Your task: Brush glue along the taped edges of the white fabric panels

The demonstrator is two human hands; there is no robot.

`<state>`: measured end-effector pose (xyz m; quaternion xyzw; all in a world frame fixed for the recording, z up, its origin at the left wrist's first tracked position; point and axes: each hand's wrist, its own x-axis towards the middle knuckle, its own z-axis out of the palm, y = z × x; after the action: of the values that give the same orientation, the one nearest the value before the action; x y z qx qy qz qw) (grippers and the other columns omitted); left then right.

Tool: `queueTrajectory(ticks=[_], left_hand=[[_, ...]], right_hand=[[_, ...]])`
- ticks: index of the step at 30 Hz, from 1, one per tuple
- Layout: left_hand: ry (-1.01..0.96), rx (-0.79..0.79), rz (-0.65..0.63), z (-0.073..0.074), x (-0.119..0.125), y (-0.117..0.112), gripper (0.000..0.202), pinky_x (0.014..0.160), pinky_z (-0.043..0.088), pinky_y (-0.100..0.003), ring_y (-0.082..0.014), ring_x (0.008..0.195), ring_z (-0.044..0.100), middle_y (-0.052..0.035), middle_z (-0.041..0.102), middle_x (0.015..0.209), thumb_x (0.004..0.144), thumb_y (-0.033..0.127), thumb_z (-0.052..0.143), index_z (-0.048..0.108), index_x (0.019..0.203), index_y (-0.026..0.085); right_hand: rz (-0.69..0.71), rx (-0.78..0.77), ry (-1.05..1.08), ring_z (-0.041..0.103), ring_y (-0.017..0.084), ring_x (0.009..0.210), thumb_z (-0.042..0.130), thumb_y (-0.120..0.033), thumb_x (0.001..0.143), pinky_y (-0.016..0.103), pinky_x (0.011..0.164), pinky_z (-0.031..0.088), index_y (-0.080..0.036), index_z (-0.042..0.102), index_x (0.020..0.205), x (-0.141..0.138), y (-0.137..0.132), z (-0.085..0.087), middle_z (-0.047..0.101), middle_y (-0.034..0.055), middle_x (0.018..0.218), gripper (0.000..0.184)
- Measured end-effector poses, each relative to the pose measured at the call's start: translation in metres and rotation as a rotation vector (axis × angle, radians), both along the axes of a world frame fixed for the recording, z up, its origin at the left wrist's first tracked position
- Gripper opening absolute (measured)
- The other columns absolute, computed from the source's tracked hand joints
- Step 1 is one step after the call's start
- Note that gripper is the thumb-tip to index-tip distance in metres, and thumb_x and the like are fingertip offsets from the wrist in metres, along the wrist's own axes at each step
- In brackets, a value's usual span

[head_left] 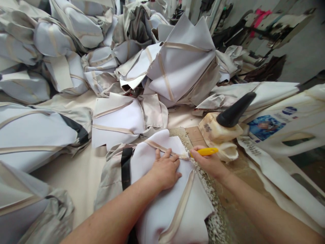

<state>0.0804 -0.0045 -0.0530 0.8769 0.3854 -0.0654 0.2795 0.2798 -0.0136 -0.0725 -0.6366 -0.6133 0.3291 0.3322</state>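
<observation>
Heaps of grey-white padded pieces crowd the bench [83,179] beyond my arms, and a glue bottle [223,130] with a black spout lies on its side just right of the piece I work on. That piece [165,189] lies straight before me on the bench edge, a beige strip [162,147] running along its top, long axis going left to right and ending at its right corner. My left hand [165,169] lies flat on the piece just below the strip — fingers spread, gripping nothing, only pressing. My right hand [209,162] sits just right of that corner, nearer the bottle, clenched round a yellow brush [205,151] whose tip points left and meets the strip's end.
</observation>
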Motion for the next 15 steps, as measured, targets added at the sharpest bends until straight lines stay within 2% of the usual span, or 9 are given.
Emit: queueTrajectory(ticks=[5, 9, 12, 15], left_hand=[[-0.024, 0.019, 0.001, -0.003, 0.000, -0.001, 0.041, 0.100, 0.000, -0.068, -0.0322, 0.134, 0.017, -0.0037, 0.043, 0.136, 0.082, 0.042, 0.047, 0.051, 0.120, 0.026], [-0.055, 0.031, 0.018, -0.008, -0.001, -0.003, 0.040, 0.100, 0.000, -0.068, -0.0317, 0.133, 0.018, -0.0031, 0.045, 0.135, 0.081, 0.042, 0.049, 0.052, 0.118, 0.026], [-0.067, 0.033, 0.021, -0.009, -0.001, -0.003, 0.040, 0.100, 0.000, -0.068, -0.0316, 0.133, 0.019, -0.0030, 0.044, 0.136, 0.082, 0.040, 0.049, 0.052, 0.119, 0.025], [-0.042, 0.041, 0.010, -0.009, -0.001, -0.003, 0.042, 0.100, 0.000, -0.068, -0.0319, 0.133, 0.017, -0.0037, 0.043, 0.136, 0.082, 0.042, 0.048, 0.050, 0.120, 0.025]], right_hand=[[-0.006, 0.015, -0.050, 0.050, 0.018, 0.061, 0.044, -0.039, 0.084, 0.028, 0.059, 0.037, -0.021, 0.052, 0.067, 0.002, -0.008, -0.001, 0.051, -0.0010, 0.061, 0.026], [0.070, -0.009, -0.077, 0.052, 0.020, 0.065, 0.043, -0.038, 0.085, 0.029, 0.062, 0.039, -0.021, 0.054, 0.069, 0.003, -0.018, 0.000, 0.055, 0.0007, 0.065, 0.026], [0.038, 0.050, -0.139, 0.053, 0.020, 0.067, 0.043, -0.037, 0.085, 0.029, 0.063, 0.039, -0.021, 0.053, 0.069, 0.002, -0.015, 0.000, 0.056, 0.0016, 0.065, 0.025], [0.016, 0.084, -0.112, 0.053, 0.020, 0.067, 0.042, -0.039, 0.085, 0.029, 0.064, 0.039, -0.020, 0.054, 0.072, -0.005, -0.006, 0.000, 0.055, 0.0014, 0.066, 0.025]])
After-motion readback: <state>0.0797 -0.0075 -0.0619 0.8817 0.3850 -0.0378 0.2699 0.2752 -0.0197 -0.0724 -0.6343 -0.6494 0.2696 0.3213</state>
